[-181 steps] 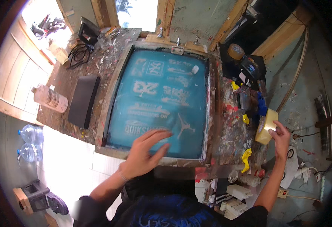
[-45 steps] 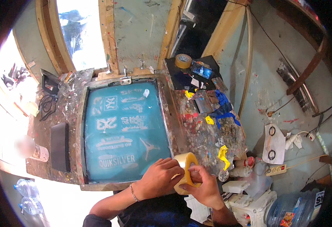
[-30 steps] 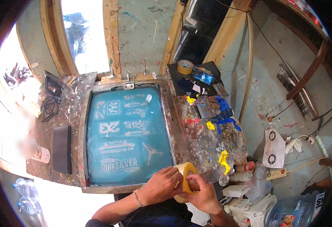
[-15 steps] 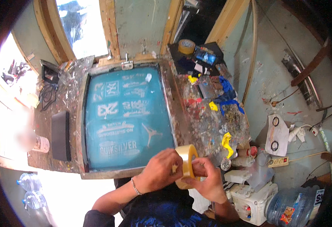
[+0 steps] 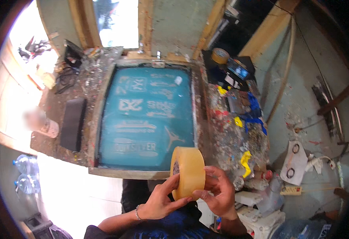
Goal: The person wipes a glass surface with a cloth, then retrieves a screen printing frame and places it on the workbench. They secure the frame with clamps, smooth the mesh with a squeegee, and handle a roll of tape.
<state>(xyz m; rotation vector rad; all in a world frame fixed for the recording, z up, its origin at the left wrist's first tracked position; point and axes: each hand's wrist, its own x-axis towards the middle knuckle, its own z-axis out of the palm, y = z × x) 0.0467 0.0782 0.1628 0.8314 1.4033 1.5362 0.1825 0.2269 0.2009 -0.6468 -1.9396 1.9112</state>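
A wide roll of yellowish packing tape is held up in front of my body, between both hands. My left hand grips its left side, with the thumb and fingers on the rim and lower edge. At the lower right, my right hand has its thumb and fingertips against the roll. Beyond the tape lies a blue-green printing screen in a wooden frame, with several pale designs in its mesh. The roll overlaps the screen's near right corner in view. I cannot make out the tape's loose end.
A metal clamp sits at the screen's far edge. To the left lies a black slab. On the paint-stained right bench are another tape roll, a phone and yellow scraps. Water jugs stand lower left.
The tape roll has turned, so its broad outer face now shows. My left hand has gone from pinching near its edge to gripping its side. The view has shifted, moving the bench rightward.
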